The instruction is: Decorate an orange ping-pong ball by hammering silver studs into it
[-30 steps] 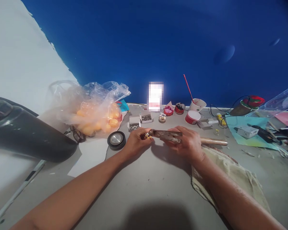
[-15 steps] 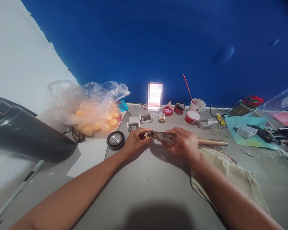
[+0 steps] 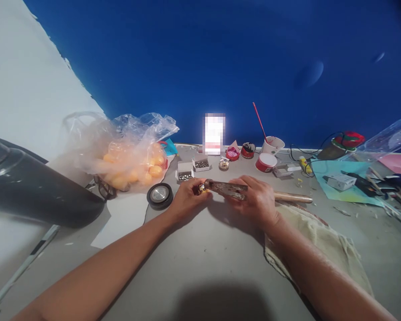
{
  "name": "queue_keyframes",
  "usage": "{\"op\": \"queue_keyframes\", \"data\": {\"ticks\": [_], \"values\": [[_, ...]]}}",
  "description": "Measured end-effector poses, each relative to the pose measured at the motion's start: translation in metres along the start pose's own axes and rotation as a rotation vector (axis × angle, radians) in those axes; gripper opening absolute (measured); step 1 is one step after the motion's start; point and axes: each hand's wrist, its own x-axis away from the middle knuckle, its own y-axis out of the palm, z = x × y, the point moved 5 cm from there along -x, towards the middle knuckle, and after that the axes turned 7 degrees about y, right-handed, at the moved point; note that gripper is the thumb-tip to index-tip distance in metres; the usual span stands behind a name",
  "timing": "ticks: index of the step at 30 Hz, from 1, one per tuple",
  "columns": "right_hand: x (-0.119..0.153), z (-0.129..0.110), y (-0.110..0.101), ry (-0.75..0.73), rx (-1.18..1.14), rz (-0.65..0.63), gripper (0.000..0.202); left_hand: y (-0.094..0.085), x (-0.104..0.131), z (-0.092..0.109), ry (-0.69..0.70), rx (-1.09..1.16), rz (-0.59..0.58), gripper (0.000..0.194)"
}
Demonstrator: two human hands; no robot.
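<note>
My left hand (image 3: 189,195) is closed around a small, round, shiny gold thing (image 3: 201,189), mostly hidden by the fingers. My right hand (image 3: 255,198) grips a worn, rusty metal tool with a wooden handle (image 3: 293,197). Its metal end (image 3: 227,189) points left and reaches the gold thing; whether they touch, I cannot tell. Beyond the hands stand two small open boxes of shiny metal bits, one box (image 3: 201,165) behind the other (image 3: 185,173). A round, glittering piece (image 3: 223,164) sits to their right.
Left are a black round lid (image 3: 160,195), a large dark bottle (image 3: 43,187) and a plastic bag of orange round things (image 3: 133,165). A pixelated bright screen (image 3: 214,133) stands at the wall. Right are a white cup (image 3: 273,145), a red-and-white tub (image 3: 266,162) and a cloth (image 3: 314,245).
The tool in my right hand has shifted slightly left, its tip now over the gold thing's edge. The whole view has moved a little. Both grips look unchanged.
</note>
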Motion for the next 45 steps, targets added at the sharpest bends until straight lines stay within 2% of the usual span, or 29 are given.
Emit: {"op": "queue_keyframes", "data": {"ticks": [11, 14, 18, 23, 32, 42, 45], "values": [[0.0002, -0.0012, 0.0006, -0.011, -0.01, -0.014, 0.016, -0.0011, -0.0005, 0.0007, -0.008, 0.007, 0.005, 0.022], [-0.0004, -0.0011, -0.0014, -0.003, -0.018, 0.015, 0.014, -0.0004, -0.0007, -0.0006, -0.018, 0.001, -0.018, 0.023], [-0.0009, -0.003, -0.0016, -0.034, -0.021, 0.008, 0.014, -0.0029, -0.0009, -0.0012, 0.001, -0.028, 0.022, 0.025], [-0.0009, 0.0, -0.0004, 0.016, -0.042, -0.003, 0.016, -0.0013, 0.0, -0.0018, 0.003, -0.039, -0.01, 0.023], [-0.0017, -0.0037, -0.0035, -0.014, -0.063, 0.033, 0.016, -0.003, -0.0002, -0.0012, 0.047, -0.046, 0.002, 0.02], [-0.0018, -0.0031, -0.0024, -0.02, -0.061, 0.05, 0.016, -0.0016, 0.0009, -0.0033, -0.046, 0.072, 0.04, 0.027], [-0.0026, -0.0021, -0.0049, -0.014, -0.057, 0.063, 0.016, 0.0014, 0.002, -0.0029, -0.093, 0.128, 0.019, 0.027]]}}
